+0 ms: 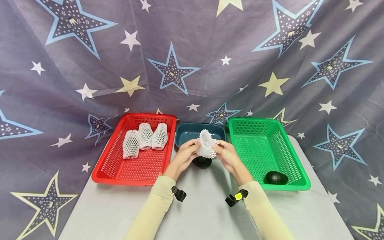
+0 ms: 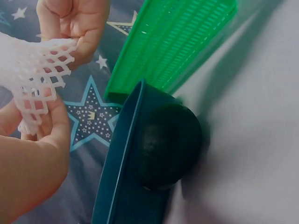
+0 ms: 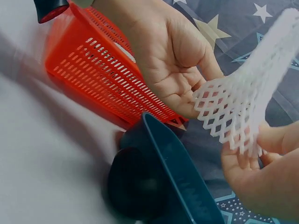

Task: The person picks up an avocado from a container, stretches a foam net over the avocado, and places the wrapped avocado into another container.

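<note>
A white foam net sleeve (image 1: pixel 205 146) is stretched between both hands above the middle of the table. My left hand (image 1: pixel 186 153) pinches its left edge and my right hand (image 1: pixel 225 154) pinches the right edge. In the right wrist view the sleeve's mesh (image 3: pixel 229 109) spreads wide at the end between the fingers. Below the hands, a dark avocado (image 1: pixel 202 162) lies on the table against the near side of the blue basin (image 1: pixel 186 128); the sleeve and the basin are partly hidden by the hands.
At the left, a red basket (image 1: pixel 132 171) holds several sleeve-wrapped pieces, including a foam-netted one (image 1: pixel 131 144). On the right stands a green basket (image 1: pixel 255 150) with an avocado (image 1: pixel 276 177) in its near corner. A star-patterned curtain (image 1: pixel 186 33) hangs behind the table (image 1: pixel 204 213).
</note>
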`<state>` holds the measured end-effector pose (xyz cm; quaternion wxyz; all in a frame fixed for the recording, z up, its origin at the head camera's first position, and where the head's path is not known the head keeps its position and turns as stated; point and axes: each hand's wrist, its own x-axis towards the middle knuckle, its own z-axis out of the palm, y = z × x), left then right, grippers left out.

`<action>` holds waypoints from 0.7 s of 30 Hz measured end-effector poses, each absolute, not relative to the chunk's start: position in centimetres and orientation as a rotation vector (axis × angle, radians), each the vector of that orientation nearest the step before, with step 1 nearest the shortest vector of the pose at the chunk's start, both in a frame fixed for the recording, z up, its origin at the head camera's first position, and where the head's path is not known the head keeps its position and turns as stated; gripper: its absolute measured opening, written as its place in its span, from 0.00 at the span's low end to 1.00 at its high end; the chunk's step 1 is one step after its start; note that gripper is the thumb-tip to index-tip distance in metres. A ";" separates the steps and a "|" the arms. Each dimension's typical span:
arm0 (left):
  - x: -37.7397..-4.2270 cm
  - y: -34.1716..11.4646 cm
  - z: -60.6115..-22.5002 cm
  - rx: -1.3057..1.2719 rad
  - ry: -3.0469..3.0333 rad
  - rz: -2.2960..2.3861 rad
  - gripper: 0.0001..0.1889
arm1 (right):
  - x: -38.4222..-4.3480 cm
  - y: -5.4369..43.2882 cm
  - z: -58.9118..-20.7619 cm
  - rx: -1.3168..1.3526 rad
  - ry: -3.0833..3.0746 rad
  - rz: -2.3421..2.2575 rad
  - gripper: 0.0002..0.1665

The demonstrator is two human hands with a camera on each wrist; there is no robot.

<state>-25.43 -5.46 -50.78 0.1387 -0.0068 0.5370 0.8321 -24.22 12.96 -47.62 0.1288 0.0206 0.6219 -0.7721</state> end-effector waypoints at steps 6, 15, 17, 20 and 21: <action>-25.2 -5.2 -51.6 -0.107 1.665 2.400 0.05 | -23.5 12.8 -49.3 0.182 1.886 -2.307 0.08; -24.1 -4.8 -53.1 -0.174 1.851 2.278 0.12 | -22.0 11.9 -51.1 0.363 2.136 -2.260 0.09; -23.9 -4.6 -53.5 -0.188 1.887 2.259 0.12 | -21.7 11.8 -51.6 0.386 2.190 -2.231 0.09; -23.7 -4.4 -54.1 -0.198 1.936 2.230 0.12 | -21.5 11.7 -52.5 0.420 2.225 -2.198 0.10; -23.7 -4.3 -54.3 -0.199 1.947 2.224 0.12 | -21.5 11.7 -52.8 0.429 2.228 -2.189 0.10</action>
